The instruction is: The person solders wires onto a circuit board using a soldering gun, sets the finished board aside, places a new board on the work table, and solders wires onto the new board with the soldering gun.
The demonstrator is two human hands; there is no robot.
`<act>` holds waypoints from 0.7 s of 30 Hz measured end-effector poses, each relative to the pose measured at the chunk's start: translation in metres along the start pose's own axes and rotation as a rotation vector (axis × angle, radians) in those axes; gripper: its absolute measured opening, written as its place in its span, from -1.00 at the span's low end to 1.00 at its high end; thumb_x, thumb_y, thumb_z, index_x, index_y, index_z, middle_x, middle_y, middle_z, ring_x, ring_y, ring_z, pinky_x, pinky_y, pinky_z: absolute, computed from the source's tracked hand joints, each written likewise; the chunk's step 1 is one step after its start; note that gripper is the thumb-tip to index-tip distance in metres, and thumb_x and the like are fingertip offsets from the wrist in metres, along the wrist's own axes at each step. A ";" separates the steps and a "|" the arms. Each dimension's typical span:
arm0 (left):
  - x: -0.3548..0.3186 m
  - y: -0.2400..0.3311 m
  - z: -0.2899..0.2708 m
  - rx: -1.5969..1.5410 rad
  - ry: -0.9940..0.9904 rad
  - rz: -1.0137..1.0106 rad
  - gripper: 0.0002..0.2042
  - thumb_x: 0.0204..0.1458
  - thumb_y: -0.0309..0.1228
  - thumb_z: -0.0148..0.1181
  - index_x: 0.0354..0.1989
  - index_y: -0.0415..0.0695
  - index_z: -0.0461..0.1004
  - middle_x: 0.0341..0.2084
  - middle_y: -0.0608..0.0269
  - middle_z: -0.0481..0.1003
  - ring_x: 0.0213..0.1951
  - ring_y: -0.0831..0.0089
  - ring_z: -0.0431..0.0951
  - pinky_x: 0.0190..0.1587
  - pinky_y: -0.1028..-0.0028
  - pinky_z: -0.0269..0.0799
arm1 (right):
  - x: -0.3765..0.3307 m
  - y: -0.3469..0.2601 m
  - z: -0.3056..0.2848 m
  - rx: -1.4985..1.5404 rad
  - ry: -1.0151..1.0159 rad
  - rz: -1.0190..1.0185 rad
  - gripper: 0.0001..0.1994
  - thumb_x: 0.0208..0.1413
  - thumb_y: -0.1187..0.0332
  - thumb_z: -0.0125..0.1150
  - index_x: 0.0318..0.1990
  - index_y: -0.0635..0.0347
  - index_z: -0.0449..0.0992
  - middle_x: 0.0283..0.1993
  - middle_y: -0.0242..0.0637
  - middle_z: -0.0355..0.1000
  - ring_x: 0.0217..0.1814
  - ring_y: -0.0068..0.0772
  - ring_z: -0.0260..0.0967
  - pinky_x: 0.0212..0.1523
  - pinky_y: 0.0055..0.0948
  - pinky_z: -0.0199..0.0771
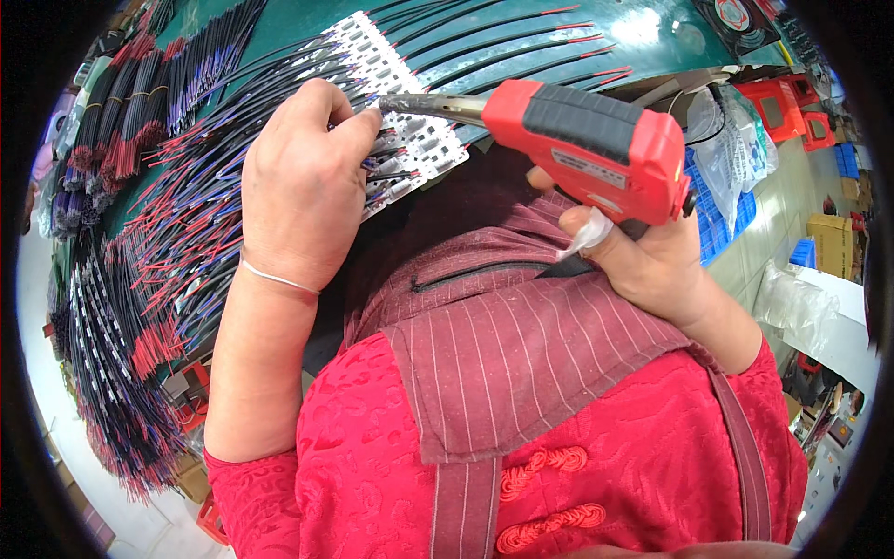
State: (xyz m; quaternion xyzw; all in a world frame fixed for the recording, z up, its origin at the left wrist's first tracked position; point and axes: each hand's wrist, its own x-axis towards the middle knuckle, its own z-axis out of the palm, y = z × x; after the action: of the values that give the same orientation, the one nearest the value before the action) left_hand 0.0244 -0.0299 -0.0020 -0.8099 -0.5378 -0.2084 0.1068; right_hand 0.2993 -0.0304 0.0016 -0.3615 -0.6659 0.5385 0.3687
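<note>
My right hand grips a red-and-black pistol-shaped tool. White wrapping covers part of a digit on that hand. A long, narrow metal nose runs from the tool to my left fingertips. My left hand is closed in a pinch beside that tip, over a white perforated board. What the pinch holds is hidden behind the fingers. Many black wires with red and blue ends lie across the board and under my left hand. Some stick out past its far edge.
The green tabletop carries tied wire bundles at the far left. More wires hang at the left edge. A black fan-like unit sits at the far right. Blue crates and plastic bags stand to my right.
</note>
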 end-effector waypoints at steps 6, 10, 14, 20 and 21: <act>0.002 0.001 0.000 0.007 -0.004 0.002 -0.70 -0.28 -0.69 0.20 -0.30 -0.15 0.60 -0.42 0.18 0.43 -0.36 0.22 0.50 -0.30 0.30 0.44 | -0.006 0.008 -0.004 -0.104 -0.030 -0.092 -0.72 0.13 0.53 0.26 0.00 0.32 0.46 -0.20 -0.24 0.55 -0.19 -0.47 0.55 -0.18 -0.47 0.55; 0.002 0.000 0.000 0.019 0.000 0.013 -0.75 -0.24 -0.64 0.18 -0.32 -0.15 0.61 -0.44 0.18 0.41 -0.37 0.22 0.50 -0.32 0.31 0.44 | -0.008 0.002 -0.003 0.116 0.029 -0.005 -0.72 0.14 0.54 0.23 0.02 0.33 0.46 -0.17 -0.22 0.55 -0.18 -0.49 0.54 -0.14 -0.46 0.57; 0.002 0.000 -0.001 0.018 -0.007 0.013 -0.68 -0.29 -0.70 0.19 -0.28 -0.14 0.60 -0.42 0.18 0.42 -0.37 0.22 0.50 -0.31 0.31 0.44 | -0.008 0.000 -0.006 0.034 -0.011 0.018 -0.72 0.15 0.55 0.22 0.03 0.36 0.45 -0.13 -0.18 0.54 -0.17 -0.49 0.53 -0.13 -0.45 0.59; 0.001 -0.002 0.000 -0.004 -0.004 -0.004 -0.69 -0.25 -0.70 0.20 -0.29 -0.12 0.61 -0.41 0.19 0.44 -0.36 0.23 0.51 -0.30 0.32 0.44 | -0.007 0.003 0.000 0.107 0.033 -0.015 -0.73 0.16 0.50 0.23 0.00 0.35 0.46 -0.22 -0.20 0.56 -0.22 -0.46 0.55 -0.18 -0.43 0.59; 0.000 -0.002 0.000 -0.003 -0.003 -0.004 -0.69 -0.25 -0.70 0.20 -0.29 -0.12 0.61 -0.41 0.19 0.44 -0.36 0.23 0.51 -0.30 0.32 0.44 | -0.008 0.004 -0.002 0.108 0.032 -0.016 -0.73 0.16 0.50 0.23 0.00 0.35 0.46 -0.22 -0.20 0.56 -0.22 -0.46 0.55 -0.18 -0.43 0.59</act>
State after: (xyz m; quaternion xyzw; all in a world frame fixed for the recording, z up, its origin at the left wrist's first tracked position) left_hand 0.0230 -0.0289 -0.0016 -0.8093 -0.5393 -0.2079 0.1045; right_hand 0.3053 -0.0360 -0.0026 -0.3443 -0.6328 0.5648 0.4025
